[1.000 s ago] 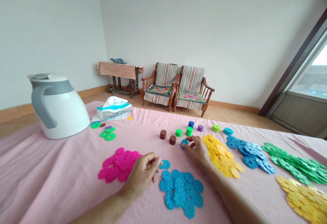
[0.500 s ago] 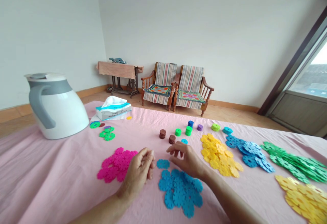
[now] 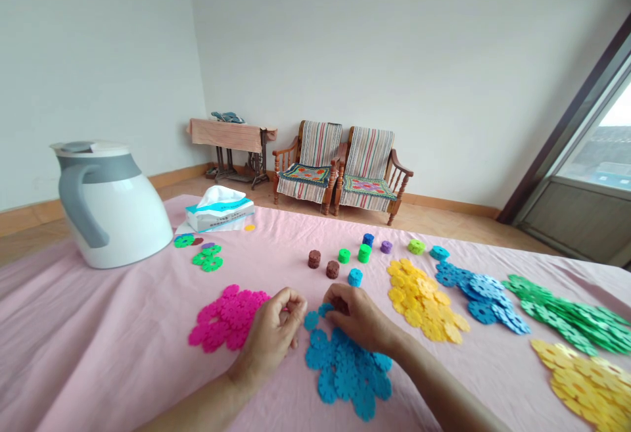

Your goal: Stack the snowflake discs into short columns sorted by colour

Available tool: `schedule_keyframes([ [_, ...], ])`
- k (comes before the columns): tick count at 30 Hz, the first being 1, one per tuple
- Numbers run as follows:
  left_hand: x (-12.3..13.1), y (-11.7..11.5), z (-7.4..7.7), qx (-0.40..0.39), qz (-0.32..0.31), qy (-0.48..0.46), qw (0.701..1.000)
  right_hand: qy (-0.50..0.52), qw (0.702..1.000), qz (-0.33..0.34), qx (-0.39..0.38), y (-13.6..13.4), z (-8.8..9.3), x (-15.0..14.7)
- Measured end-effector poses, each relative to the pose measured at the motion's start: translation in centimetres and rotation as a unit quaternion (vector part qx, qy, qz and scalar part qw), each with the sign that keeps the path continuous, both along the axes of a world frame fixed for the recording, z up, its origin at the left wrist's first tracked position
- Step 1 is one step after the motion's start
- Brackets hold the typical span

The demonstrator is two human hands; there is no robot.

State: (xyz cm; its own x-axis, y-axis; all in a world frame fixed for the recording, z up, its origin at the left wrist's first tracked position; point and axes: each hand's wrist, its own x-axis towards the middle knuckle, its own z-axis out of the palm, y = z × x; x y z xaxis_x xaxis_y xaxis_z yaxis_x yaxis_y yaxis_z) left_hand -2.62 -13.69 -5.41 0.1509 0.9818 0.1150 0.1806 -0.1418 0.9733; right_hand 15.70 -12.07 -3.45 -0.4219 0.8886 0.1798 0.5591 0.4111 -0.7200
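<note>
My right hand (image 3: 355, 313) is closed at the fingertips on a blue snowflake disc (image 3: 325, 310), just above the pile of blue snowflake discs (image 3: 351, 374). A second loose blue disc (image 3: 311, 320) lies between my two hands. My left hand (image 3: 279, 322) is curled with its fingers pressed together, beside the pink disc pile (image 3: 229, 317); whether anything is inside it is hidden. Beyond my right hand stands a small blue stack (image 3: 355, 278) of discs. Two brown stacks (image 3: 332, 269) and two green stacks (image 3: 364, 254) stand around it.
Yellow discs (image 3: 419, 297), darker blue discs (image 3: 480, 290) and green discs (image 3: 566, 310) lie in piles to the right. At the left are a white thermos jug (image 3: 128, 215), a tissue box (image 3: 219, 214) and a few green discs (image 3: 208, 258). Pink cloth (image 3: 148, 353) covers the table.
My right hand has drawn back toward me from near the blue stack, which now shows fully. Its fingers have closed on one of two loose blue discs, parting them. The left hand has shifted slightly right.
</note>
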Motion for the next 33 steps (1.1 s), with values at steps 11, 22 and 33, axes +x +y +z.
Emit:
schedule_keyframes([
  [11,0.0,0.0,-0.1,0.013,-0.064,0.019,0.998,0.111,0.994,0.017,0.014,-1.1,0.2,-1.9],
  [22,-0.1,-0.1,0.6,-0.010,-0.053,-0.005,0.999,0.083,0.974,-0.126,0.169,0.5,0.0,-0.2],
  [33,0.1,-0.2,0.6,-0.007,-0.052,0.006,0.999,0.104,0.948,-0.296,0.056,4.3,-3.1,5.2],
])
